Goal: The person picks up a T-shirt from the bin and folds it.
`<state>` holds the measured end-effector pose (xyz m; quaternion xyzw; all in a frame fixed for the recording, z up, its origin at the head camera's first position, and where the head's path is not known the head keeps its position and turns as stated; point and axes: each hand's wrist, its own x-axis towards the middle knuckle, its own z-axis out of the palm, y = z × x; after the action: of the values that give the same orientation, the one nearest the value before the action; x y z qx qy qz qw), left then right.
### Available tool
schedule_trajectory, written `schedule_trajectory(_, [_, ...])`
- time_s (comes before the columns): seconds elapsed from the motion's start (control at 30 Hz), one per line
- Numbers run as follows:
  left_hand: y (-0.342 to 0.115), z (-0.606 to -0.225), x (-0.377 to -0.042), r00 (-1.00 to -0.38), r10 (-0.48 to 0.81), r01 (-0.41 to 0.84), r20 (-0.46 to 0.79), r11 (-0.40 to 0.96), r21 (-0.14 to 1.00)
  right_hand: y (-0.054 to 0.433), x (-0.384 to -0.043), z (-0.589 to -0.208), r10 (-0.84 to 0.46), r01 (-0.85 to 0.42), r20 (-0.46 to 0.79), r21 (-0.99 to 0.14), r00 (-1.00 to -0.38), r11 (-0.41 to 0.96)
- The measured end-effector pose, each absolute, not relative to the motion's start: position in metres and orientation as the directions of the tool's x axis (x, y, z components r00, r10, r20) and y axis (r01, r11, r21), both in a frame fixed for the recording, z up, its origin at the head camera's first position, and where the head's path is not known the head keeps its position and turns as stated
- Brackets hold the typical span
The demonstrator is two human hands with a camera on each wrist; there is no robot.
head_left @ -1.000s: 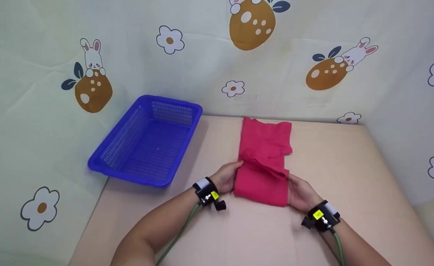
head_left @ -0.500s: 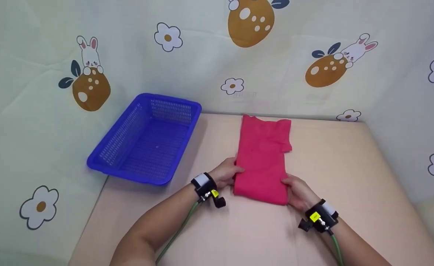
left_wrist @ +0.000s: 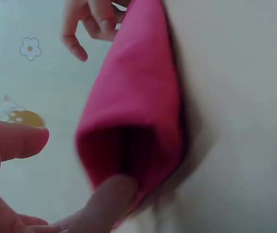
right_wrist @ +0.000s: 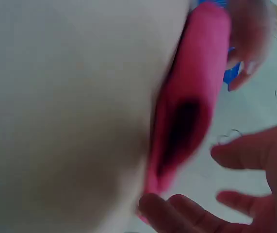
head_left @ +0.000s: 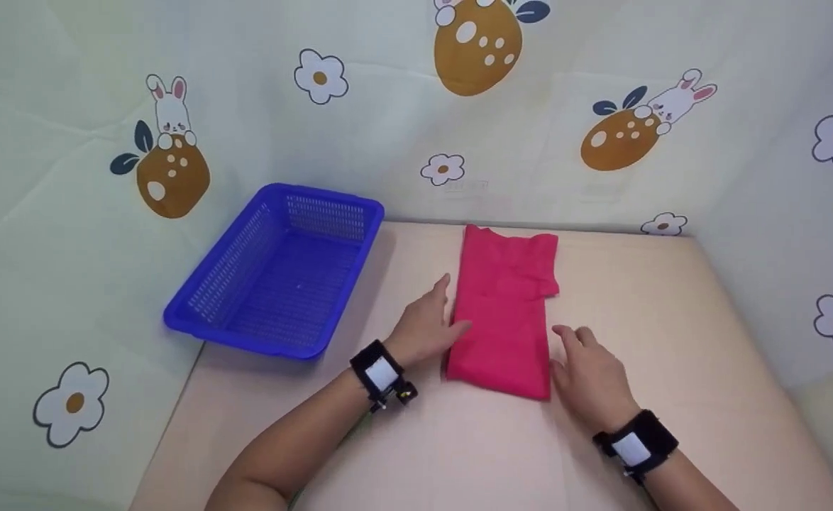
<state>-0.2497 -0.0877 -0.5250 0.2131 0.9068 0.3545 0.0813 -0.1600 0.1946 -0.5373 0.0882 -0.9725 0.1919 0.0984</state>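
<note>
A folded red-pink T-shirt (head_left: 503, 326) lies lengthwise on the table, its near end doubled over and a short sleeve sticking out at the upper right. My left hand (head_left: 422, 330) is beside its left edge with thumb and fingers spread; the thumb overlaps the cloth in the head view. In the left wrist view a fingertip (left_wrist: 116, 191) sits at the mouth of the fold. My right hand (head_left: 595, 383) hovers off the right edge, fingers loosely bent and nothing between them. Its fingertips (right_wrist: 155, 206) are right by the cloth's lower corner in the right wrist view.
To the left stands a blue plastic basket (head_left: 246, 344) with slotted walls, with nothing in it. A pale cloth-covered table (head_left: 672, 341) carries everything. Behind and at both sides hang curtains (head_left: 381, 128) printed with rabbits, fruit and flowers.
The raised flap of the shirt has come down flat onto its near end. Both hands have then loosened from its edges; the left fingers have spread, and the right hand has drawn slightly away.
</note>
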Motion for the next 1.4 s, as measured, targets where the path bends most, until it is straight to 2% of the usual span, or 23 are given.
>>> schedule_trajectory(0.07, [-0.093, -0.514, -0.238, -0.835, 0.546, 0.506, 0.060, 0.723, 0.470, 0.196, -0.153, -0.529, -0.287, -0.339, 0.266, -0.177, -0.920, 0.924])
schedule_trajectory(0.1, [-0.093, -0.512, -0.232, -0.787, 0.614, 0.589, 0.058, 0.719, 0.369, 0.195, -0.149, -0.525, -0.351, -0.390, 0.231, -0.152, -0.908, 0.908])
schedule_trajectory(0.2, [-0.086, -0.515, -0.216, -0.624, 0.778, 0.761, -0.065, 0.625, 0.173, 0.187, -0.143, -0.522, -0.466, -0.466, 0.041, -0.160, -0.884, 0.870])
schedule_trajectory(0.27, [-0.079, -0.523, -0.209, -0.552, 0.819, 0.816, -0.158, 0.570, 0.102, 0.179, -0.142, -0.526, -0.483, -0.465, -0.086, -0.170, -0.872, 0.869])
schedule_trajectory(0.37, [-0.070, -0.534, -0.206, -0.515, 0.824, 0.845, -0.234, 0.535, 0.025, 0.167, -0.144, -0.536, -0.463, -0.438, -0.191, -0.159, -0.866, 0.885])
schedule_trajectory(0.53, [-0.070, -0.542, -0.211, -0.513, 0.829, 0.852, -0.222, 0.524, -0.011, 0.159, -0.149, -0.549, -0.400, -0.395, -0.180, -0.064, -0.899, 0.917])
schedule_trajectory(0.8, [-0.085, -0.548, -0.228, -0.542, 0.821, 0.815, -0.177, 0.565, 0.127, 0.171, -0.157, -0.552, -0.345, -0.343, -0.150, -0.036, -0.927, 0.939])
schedule_trajectory(0.97, [-0.096, -0.548, -0.241, -0.512, 0.831, 0.779, -0.216, 0.556, 0.290, 0.183, -0.168, -0.552, -0.352, -0.347, -0.131, -0.066, -0.927, 0.936])
schedule_trajectory(1.17, [-0.106, -0.546, -0.250, -0.481, 0.848, 0.691, -0.221, 0.522, 0.500, 0.211, -0.181, -0.552, -0.513, -0.490, -0.006, -0.287, -0.858, 0.823])
schedule_trajectory(1.3, [-0.112, -0.547, -0.250, -0.455, 0.879, 0.664, -0.143, 0.442, 0.603, 0.219, -0.176, -0.551, -0.560, -0.520, 0.037, -0.427, -0.828, 0.740])
schedule_trajectory(1.4, [-0.115, -0.545, -0.247, -0.423, 0.904, 0.635, -0.070, 0.350, 0.689, 0.220, -0.165, -0.550, -0.590, -0.509, 0.065, -0.586, -0.805, 0.631])
